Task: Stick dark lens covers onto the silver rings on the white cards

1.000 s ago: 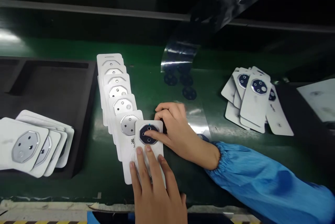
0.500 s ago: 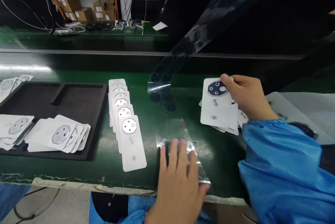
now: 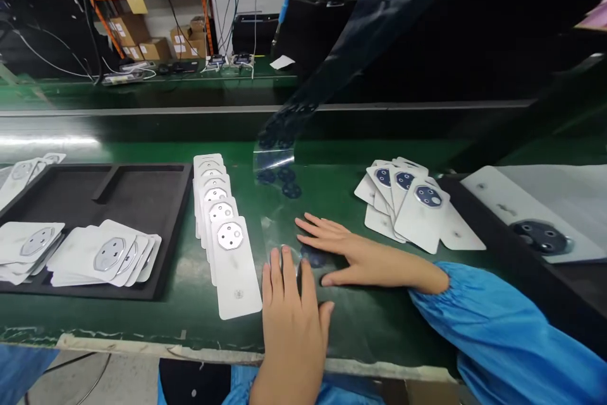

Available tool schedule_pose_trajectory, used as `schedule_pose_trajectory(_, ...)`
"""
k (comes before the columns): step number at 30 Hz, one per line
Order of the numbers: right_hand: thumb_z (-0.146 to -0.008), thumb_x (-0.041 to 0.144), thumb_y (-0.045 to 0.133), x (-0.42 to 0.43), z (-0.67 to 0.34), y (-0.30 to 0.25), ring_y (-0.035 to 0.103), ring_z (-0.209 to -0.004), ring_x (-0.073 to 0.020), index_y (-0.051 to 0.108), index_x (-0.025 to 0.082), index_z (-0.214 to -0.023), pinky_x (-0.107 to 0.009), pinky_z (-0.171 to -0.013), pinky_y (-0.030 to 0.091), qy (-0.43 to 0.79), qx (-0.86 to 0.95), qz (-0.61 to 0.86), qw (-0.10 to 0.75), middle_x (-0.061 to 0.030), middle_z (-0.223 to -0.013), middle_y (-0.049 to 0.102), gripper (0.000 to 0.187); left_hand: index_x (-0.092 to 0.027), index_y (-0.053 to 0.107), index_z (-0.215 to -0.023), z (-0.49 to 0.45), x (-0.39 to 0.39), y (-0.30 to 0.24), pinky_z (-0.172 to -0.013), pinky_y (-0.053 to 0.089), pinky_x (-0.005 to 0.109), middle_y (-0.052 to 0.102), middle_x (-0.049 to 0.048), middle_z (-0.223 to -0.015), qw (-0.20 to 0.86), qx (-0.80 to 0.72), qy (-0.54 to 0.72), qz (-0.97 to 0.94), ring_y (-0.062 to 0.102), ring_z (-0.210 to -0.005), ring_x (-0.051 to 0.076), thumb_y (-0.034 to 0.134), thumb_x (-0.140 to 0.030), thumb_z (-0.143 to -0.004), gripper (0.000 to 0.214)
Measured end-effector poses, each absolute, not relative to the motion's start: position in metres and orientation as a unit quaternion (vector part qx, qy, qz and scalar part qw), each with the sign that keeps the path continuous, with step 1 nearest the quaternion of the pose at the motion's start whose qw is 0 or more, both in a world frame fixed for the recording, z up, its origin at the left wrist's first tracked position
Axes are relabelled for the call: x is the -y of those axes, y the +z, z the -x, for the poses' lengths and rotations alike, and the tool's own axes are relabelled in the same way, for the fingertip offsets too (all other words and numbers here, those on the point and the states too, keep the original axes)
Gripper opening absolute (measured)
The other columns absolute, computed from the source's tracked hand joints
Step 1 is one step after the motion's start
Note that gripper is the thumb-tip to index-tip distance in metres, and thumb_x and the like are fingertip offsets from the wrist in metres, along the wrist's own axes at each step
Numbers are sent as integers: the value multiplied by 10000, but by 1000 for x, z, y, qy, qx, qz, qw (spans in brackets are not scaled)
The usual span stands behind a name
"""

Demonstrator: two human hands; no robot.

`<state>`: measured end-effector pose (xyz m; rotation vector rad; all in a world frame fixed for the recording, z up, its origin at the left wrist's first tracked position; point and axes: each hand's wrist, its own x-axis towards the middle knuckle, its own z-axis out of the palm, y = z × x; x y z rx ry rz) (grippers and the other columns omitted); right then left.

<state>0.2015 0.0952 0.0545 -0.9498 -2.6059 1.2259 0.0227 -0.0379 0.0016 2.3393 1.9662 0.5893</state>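
In the head view, both hands rest flat on a clear film strip (image 3: 284, 237) at the lower middle of the frame. The left hand (image 3: 291, 323) comes up from the bottom edge, fingers spread narrowly and stretched straight, its fingertips (image 3: 283, 259) pressing the film. The right hand (image 3: 353, 253) enters from the lower right in a blue sleeve (image 3: 502, 335), palm down, fingers extended and pointing toward the left of the frame; it grips nothing and lies over a dark disc on the film. Neither hand is closed on anything.

The film strip has its long axis running from the bottom middle of the frame up and away toward the upper right, where it lifts off the green belt (image 3: 142, 152) and rises as a dark glossy band. Dark round stickers (image 3: 284, 181) sit on it just above the hands.

Just left of the left hand a row of white cards (image 3: 215, 203) overlaps like shingles, its long axis pointing up the frame; the nearest card (image 3: 234, 269) shows a silver octagonal plate and lies slightly tilted. At the centre right a fanned pile of cards with dark plates (image 3: 417, 206) lies well apart from the hands. At the left a black foam tray (image 3: 142, 203) holds more white cards with silver plates (image 3: 107, 253). Shelves with cardboard boxes (image 3: 142, 26) fill the upper left.
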Motion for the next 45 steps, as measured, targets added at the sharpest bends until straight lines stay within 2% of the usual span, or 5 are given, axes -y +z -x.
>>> schedule_pose_trajectory(3,-1020,700,619,-95,-200,45,28,-1509,-345,273,320,-1635,-600,-1235,93,386,875,290,40,-37,-1651,173,801,-117,579,-1247,-24,40,3,-1112,449,652,345,248,-1572,21,-636,200,-745,306,-1475,443,709,-296,-886,424)
schedule_pose_trajectory(12,-1054,626,536,-78,-195,36,375,-1405,-391,508,210,-1528,-691,-1167,286,254,887,370,111,-125,-1482,490,631,-118,579,-1056,-28,38,7,-1060,522,636,285,200,-1620,-1,-655,224,-722,388,-1437,410,476,-217,-953,177)
schedule_pose_trajectory(24,-1038,524,547,-54,-189,47,664,-1078,-330,624,271,-1339,-418,-876,646,256,860,404,180,-103,-1256,641,401,-172,582,-1003,-30,39,5,-1094,495,639,365,179,-1587,30,-661,219,-717,333,-1480,381,549,-295,-956,135)
schedule_pose_trajectory(39,-1134,637,223,-76,-203,3,418,-1364,-418,616,185,-1422,-622,-929,577,70,938,316,122,-99,-1537,423,664,-91,546,-1240,-25,44,11,-1100,509,604,294,218,-1610,-3,-657,243,-714,249,-1516,375,452,-397,-1044,375)
schedule_pose_trajectory(45,-1160,538,345,-88,-201,0,436,-1350,-399,630,210,-1368,-624,-998,522,97,941,260,194,-96,-1456,519,481,-108,580,-1341,-11,39,2,-1047,565,501,423,167,-1555,-71,-638,223,-734,405,-1445,333,216,-815,-954,884)
